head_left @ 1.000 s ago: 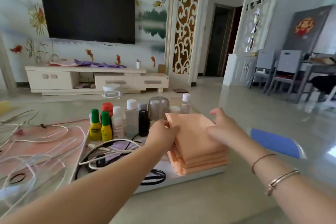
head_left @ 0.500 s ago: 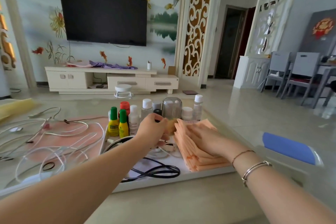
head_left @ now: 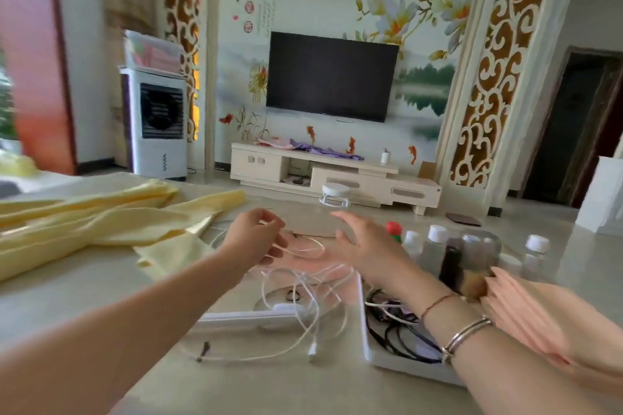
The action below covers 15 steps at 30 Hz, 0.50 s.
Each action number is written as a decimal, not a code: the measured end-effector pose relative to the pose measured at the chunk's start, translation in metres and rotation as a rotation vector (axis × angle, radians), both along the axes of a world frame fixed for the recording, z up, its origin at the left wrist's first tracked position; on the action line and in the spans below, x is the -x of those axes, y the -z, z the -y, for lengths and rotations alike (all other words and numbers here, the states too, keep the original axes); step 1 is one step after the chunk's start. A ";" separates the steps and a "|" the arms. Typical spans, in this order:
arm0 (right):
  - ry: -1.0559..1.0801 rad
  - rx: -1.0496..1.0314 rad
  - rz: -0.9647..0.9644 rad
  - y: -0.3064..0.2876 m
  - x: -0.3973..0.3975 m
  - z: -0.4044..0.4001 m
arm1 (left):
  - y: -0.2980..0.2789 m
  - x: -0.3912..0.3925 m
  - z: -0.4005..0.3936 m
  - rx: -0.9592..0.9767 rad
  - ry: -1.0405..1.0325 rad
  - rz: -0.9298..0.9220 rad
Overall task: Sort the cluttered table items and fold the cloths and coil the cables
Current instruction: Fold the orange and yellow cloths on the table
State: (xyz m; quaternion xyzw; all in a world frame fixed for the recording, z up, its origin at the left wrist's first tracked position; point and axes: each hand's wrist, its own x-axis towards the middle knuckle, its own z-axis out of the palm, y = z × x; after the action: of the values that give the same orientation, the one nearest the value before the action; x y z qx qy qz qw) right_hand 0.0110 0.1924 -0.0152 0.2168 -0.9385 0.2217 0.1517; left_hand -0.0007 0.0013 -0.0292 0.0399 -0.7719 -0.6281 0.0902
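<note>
A tangle of white cables point(head_left: 303, 283) lies on the table in front of me. My left hand point(head_left: 253, 236) is over its far side and pinches a loop of white cable between curled fingers. My right hand point(head_left: 364, 242) hovers beside it with fingers spread and holds nothing. A white tray point(head_left: 365, 347) to the right holds black cables point(head_left: 397, 330) and several small bottles point(head_left: 435, 246). A stack of folded peach cloths point(head_left: 526, 307) sits at the tray's right end, partly hidden by my right forearm. Unfolded yellow cloths point(head_left: 111, 222) lie spread at the left.
A small black ring point(head_left: 292, 296) lies among the white cables. A clear jar with a white lid point(head_left: 335, 197) stands at the table's far side. Beyond the table are a TV cabinet point(head_left: 337, 175) and a white air cooler point(head_left: 158, 125).
My view swung left. Both hands left the peach cloth stack and moved left over the white cables. My left hand now pinches a cable loop, and my right hand is spread open.
</note>
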 end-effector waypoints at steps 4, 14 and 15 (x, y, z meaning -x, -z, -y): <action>-0.093 0.009 0.036 0.012 0.023 0.074 | 0.011 -0.014 0.100 0.113 -0.196 0.005; -0.306 -0.100 0.135 0.050 0.055 0.248 | 0.051 -0.039 0.273 0.520 -0.525 0.044; -0.287 -0.110 0.143 0.053 0.060 0.256 | 0.057 -0.035 0.278 0.527 -0.511 0.035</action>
State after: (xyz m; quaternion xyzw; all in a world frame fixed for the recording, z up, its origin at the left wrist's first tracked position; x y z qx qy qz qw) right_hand -0.0488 -0.0639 -0.0681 0.3404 -0.9170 0.2044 0.0394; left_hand 0.0345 -0.2765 -0.0858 0.2174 -0.8737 -0.3640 0.2383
